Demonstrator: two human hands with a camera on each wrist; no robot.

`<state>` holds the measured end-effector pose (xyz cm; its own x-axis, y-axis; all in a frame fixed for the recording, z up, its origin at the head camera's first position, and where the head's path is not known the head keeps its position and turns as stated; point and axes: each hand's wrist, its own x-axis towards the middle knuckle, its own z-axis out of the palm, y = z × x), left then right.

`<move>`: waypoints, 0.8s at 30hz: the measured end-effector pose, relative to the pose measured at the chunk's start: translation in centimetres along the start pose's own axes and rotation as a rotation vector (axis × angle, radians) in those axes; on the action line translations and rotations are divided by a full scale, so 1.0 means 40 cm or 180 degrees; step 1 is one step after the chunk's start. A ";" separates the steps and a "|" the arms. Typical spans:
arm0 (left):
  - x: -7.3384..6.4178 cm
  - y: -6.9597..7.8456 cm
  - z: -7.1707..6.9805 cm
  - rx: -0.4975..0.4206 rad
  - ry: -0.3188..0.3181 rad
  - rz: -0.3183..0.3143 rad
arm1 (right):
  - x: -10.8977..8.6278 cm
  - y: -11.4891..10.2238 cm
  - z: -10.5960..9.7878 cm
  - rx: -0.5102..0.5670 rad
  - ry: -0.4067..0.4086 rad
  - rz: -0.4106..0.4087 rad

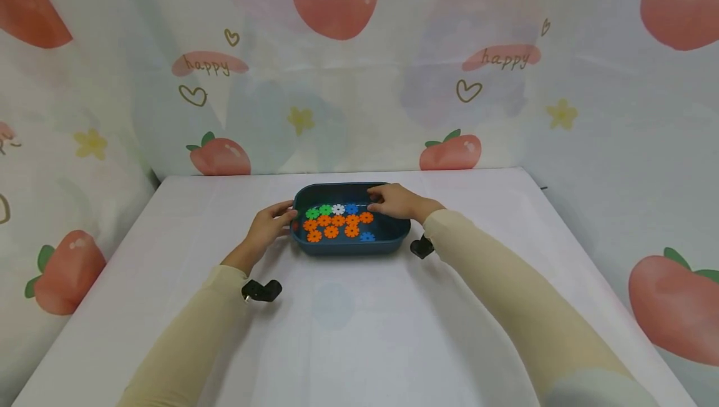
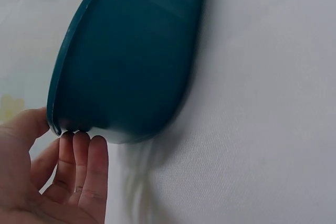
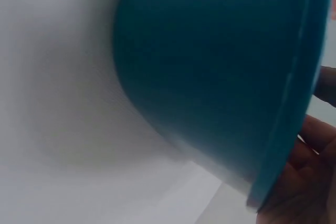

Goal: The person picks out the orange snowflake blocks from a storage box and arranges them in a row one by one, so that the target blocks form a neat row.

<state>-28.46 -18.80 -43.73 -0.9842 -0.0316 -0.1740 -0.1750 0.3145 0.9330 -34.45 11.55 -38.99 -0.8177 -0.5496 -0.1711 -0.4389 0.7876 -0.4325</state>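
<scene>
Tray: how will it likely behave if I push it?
The tray should slide rather than tip, being wide and low. It looks smooth-sided and thin-rimmed, so probably stiff, fairly light plastic. The small flat pieces inside may shift if it is jerked.

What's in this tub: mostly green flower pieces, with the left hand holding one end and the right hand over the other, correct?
Not quite: the flower pieces are mostly orange; the head view shows only two green ones. The left hand does hold one end of the tub, and the right hand is over the other.
</scene>
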 end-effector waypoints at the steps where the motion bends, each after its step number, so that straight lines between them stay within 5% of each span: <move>1: 0.000 -0.001 0.001 -0.0037 0.0010 -0.0028 | 0.004 0.000 0.000 -0.0006 -0.0019 0.0014; 12: -0.002 -0.005 0.008 -0.0452 0.0095 -0.0301 | 0.032 0.005 -0.003 0.0113 -0.0074 0.0007; 24: 0.000 -0.011 0.010 -0.0715 0.0103 -0.0337 | 0.053 0.007 0.004 0.0193 -0.0178 0.0112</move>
<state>-28.39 -18.57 -44.28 -0.9598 -0.0848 -0.2676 -0.2748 0.0892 0.9573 -36.26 10.55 -39.61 -0.8095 -0.5379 -0.2354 -0.3854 0.7893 -0.4780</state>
